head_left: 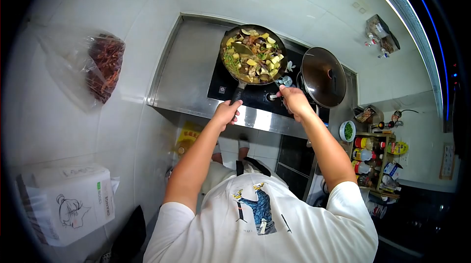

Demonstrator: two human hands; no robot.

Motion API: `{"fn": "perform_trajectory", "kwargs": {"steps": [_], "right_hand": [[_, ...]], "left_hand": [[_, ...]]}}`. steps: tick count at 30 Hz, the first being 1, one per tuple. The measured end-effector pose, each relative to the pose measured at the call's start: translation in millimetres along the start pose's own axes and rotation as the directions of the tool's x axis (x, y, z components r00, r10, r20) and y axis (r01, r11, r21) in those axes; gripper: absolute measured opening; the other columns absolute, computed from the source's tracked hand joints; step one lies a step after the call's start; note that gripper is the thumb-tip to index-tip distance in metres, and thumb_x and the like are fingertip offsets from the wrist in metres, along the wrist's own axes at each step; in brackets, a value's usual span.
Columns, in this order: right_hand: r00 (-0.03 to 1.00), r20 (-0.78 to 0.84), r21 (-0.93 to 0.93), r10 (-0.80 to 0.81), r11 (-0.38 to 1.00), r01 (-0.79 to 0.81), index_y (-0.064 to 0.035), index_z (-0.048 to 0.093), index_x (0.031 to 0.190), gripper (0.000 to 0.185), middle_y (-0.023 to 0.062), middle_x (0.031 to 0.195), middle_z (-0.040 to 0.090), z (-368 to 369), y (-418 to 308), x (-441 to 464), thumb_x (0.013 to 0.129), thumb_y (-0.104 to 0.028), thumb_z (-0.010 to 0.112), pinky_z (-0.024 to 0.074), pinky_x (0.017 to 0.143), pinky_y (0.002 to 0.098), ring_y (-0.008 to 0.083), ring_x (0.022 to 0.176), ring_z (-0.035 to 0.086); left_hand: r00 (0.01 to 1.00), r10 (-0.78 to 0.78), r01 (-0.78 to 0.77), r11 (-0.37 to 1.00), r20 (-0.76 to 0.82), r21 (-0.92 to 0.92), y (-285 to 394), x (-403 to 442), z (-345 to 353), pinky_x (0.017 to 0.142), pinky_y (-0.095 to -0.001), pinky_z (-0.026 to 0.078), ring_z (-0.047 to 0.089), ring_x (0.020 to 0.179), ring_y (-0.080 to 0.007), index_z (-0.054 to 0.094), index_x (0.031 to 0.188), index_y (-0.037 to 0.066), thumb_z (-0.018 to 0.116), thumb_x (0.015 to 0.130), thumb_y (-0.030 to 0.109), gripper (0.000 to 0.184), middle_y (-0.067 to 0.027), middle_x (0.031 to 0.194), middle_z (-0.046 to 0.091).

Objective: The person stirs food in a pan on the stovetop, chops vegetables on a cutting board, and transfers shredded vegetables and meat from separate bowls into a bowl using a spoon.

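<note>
A black wok (223,69) full of chopped vegetables, with pale and yellow chunks among dark pieces, sits on the left side of the black gas stove (216,86). My left hand (226,114) is wrapped around the wok's handle (238,94). To the right of the wok, my right hand (294,101) is closed on the end of a cooking spatula. The blade of the spatula (241,48) lies among the food, and its thin shaft is hard to make out. Beside my right hand, a second pan under a glass lid (321,74) stands on the right burner.
A steel counter (184,61) surrounds the stove. Right of it are a white bowl of chopped greens (347,131) and a rack of sauce bottles (365,155). A bag of dark red food (105,66) hangs on the left wall, above a white tissue pack (73,204).
</note>
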State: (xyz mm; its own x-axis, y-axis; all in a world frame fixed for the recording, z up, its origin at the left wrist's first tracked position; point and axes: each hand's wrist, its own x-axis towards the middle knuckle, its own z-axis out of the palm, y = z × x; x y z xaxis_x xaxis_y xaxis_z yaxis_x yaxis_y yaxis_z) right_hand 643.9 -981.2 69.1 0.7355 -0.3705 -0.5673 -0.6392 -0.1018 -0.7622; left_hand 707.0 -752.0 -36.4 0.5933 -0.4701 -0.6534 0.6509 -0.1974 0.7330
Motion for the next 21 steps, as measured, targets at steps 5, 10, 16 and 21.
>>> {"fn": "perform_trajectory", "kwargs": {"steps": [5, 10, 16, 21], "right_hand": [[0.761, -0.227, -0.766, -0.608, 0.594, 0.246, -0.0048, 0.062, 0.082, 0.034, 0.0189, 0.080, 0.065, -6.2, -34.4, 17.1, 0.089, -0.037, 0.054, 0.0477, 0.070, 0.0467, 0.0375, 0.081, 0.062], [0.747, -0.237, -0.833, -0.621, 0.525, 0.172, -0.0058, 0.064, 0.085, 0.034, 0.0180, 0.083, 0.066, 3.2, -49.1, 68.4, 0.089, -0.037, 0.052, 0.0493, 0.071, 0.0462, 0.0372, 0.083, 0.063], [0.807, -0.250, -0.779, -0.535, 0.607, 0.161, -0.0054, 0.065, 0.086, 0.037, 0.0184, 0.087, 0.066, 8.6, -26.9, 73.5, 0.090, -0.039, 0.049, 0.0490, 0.073, 0.0463, 0.0381, 0.086, 0.062], [0.760, -0.221, -0.776, -0.611, 0.582, 0.242, -0.0062, 0.065, 0.086, 0.033, 0.0174, 0.084, 0.066, 21.2, -35.2, 43.5, 0.089, -0.036, 0.052, 0.0491, 0.072, 0.0448, 0.0361, 0.082, 0.063]], "left_hand": [[1.000, -0.010, 0.010, 1.000, -0.006, -0.008, 0.2, -2.0, 0.9, 0.041, -0.0232, 0.038, 0.050, 0.050, -0.0098, 0.055, 0.094, 0.007, 0.060, 0.089, 0.037, 0.031, -0.0027, 0.072, 0.055], [1.000, 0.003, -0.003, 1.000, -0.011, -0.005, -0.5, -1.1, 1.7, 0.041, -0.0238, 0.037, 0.049, 0.050, -0.0103, 0.055, 0.094, 0.006, 0.059, 0.089, 0.037, 0.032, -0.0033, 0.073, 0.055], [1.000, 0.011, -0.011, 1.000, 0.006, 0.014, -2.5, 2.7, 0.2, 0.042, -0.0241, 0.037, 0.049, 0.051, -0.0104, 0.054, 0.095, 0.005, 0.059, 0.089, 0.038, 0.034, -0.0032, 0.074, 0.055], [1.000, -0.001, 0.001, 1.000, 0.004, 0.002, -0.5, -0.2, 1.1, 0.042, -0.0241, 0.037, 0.049, 0.051, -0.0105, 0.054, 0.095, 0.005, 0.059, 0.089, 0.039, 0.035, -0.0035, 0.074, 0.055]]}}
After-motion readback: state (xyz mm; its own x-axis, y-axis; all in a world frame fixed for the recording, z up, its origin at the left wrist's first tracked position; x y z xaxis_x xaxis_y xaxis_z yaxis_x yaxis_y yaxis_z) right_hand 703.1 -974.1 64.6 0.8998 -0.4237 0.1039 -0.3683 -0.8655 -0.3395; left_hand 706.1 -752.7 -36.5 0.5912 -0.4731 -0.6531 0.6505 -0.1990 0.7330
